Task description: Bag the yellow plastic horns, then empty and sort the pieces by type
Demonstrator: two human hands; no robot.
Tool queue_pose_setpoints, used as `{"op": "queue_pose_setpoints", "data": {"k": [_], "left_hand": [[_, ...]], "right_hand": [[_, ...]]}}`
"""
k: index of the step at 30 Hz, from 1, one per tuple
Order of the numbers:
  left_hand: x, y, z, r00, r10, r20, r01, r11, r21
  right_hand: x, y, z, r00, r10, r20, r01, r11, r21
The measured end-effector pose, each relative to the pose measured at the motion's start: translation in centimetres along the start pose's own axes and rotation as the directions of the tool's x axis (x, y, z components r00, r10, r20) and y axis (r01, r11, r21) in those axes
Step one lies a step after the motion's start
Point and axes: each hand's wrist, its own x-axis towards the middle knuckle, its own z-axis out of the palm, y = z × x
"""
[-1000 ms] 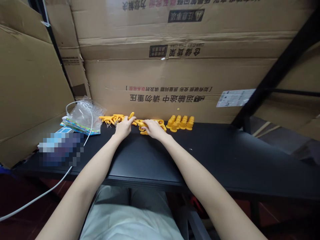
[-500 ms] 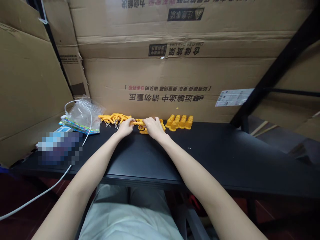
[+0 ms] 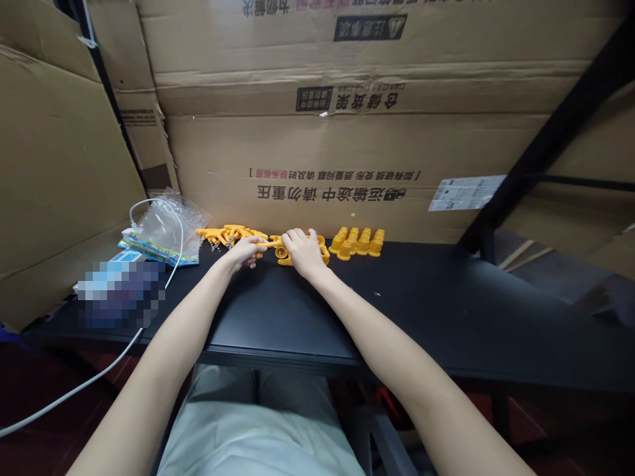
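My left hand (image 3: 247,251) is closed in a pinch on the end of a yellow plastic piece (image 3: 270,244) that reaches across to my right hand. Over the other end, my right hand (image 3: 303,252) is closed with its palm down, and its fingers hide most of what they hold. Around and under the right hand lie more yellow parts, among them a round cup-like one (image 3: 281,253). Left of my hands is a pile of yellow branched pieces (image 3: 233,233) with small metal chains. Several yellow stepped, cone-like pieces (image 3: 357,243) stand in rows to the right.
A black table (image 3: 297,317) carries everything, with a cardboard sheet (image 3: 317,145) upright behind it. At the left are a clear plastic bag (image 3: 161,228), a white cable (image 3: 180,244) and a blurred-out item (image 3: 119,294). A dark metal post (image 3: 540,139) slants up at the right.
My left hand has shifted slightly down and left, and its lower fingers have loosened and show more. My right hand has moved a little and stays over the yellow parts.
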Motion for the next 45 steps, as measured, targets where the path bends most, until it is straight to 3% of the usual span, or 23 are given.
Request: {"op": "queue_pose_setpoints", "data": {"k": [2, 4, 6, 8, 12, 16, 20, 27, 29, 33, 37, 40, 45], "left_hand": [[0.1, -0.2, 0.1, 0.999, 0.040, -0.035, -0.036, 0.993, 0.109], [0.2, -0.6, 0.5, 0.976, 0.185, -0.116, -0.139, 0.936, 0.324], [0.1, -0.9, 1.2, 0.915, 0.377, -0.141, -0.241, 0.794, 0.559], [-0.2, -1.0, 1.8, 0.865, 0.493, -0.096, -0.286, 0.640, 0.713], [-0.8, -0.9, 2.4, 0.842, 0.536, -0.067, -0.244, 0.487, 0.839], [-0.7, -0.9, 2.2, 0.823, 0.559, -0.102, -0.186, 0.434, 0.881], [-0.3, -1.1, 1.9, 0.808, 0.574, -0.131, -0.193, 0.468, 0.862], [-0.1, -0.8, 1.8, 0.810, 0.574, -0.118, -0.364, 0.652, 0.665], [-0.1, -0.6, 2.1, 0.855, 0.505, -0.123, -0.358, 0.743, 0.566], [-0.2, -0.4, 2.5, 0.969, 0.223, -0.103, -0.180, 0.930, 0.321], [0.0, -0.8, 2.1, 0.968, 0.192, -0.164, -0.115, 0.914, 0.390], [0.5, -1.4, 1.4, 0.943, 0.218, -0.250, -0.080, 0.881, 0.466], [1.4, -2.4, 0.1, 0.926, 0.187, -0.329, -0.065, 0.935, 0.347]], "right_hand": [[0.0, 0.0, 0.1, 1.000, -0.001, -0.004, 0.001, 1.000, 0.011], [-0.1, 0.3, 0.5, 1.000, 0.008, 0.006, -0.008, 0.999, 0.050], [-0.2, 0.9, 1.0, 0.999, 0.029, 0.024, -0.032, 0.992, 0.126], [-0.4, 1.6, 1.6, 0.998, 0.042, 0.047, -0.052, 0.973, 0.223], [-0.6, 2.4, 2.1, 0.994, 0.007, 0.105, -0.046, 0.926, 0.375], [-0.3, 2.3, 1.8, 0.993, -0.010, 0.116, -0.039, 0.910, 0.413], [0.0, 2.1, 1.1, 0.998, 0.018, 0.062, -0.038, 0.940, 0.338], [-0.1, 2.0, 0.1, 0.999, 0.041, 0.015, -0.044, 0.982, 0.183], [-0.1, 2.0, -0.1, 0.999, 0.049, 0.005, -0.049, 0.989, 0.138], [-0.1, 2.4, -0.2, 0.992, 0.103, -0.074, -0.097, 0.992, 0.077], [-0.2, 3.5, -0.1, 0.967, 0.220, -0.128, -0.204, 0.971, 0.124], [-0.3, 4.7, -0.1, 0.909, 0.376, -0.178, -0.339, 0.917, 0.210], [-1.1, 8.1, -0.4, 0.715, 0.690, -0.111, -0.653, 0.717, 0.245]]}}
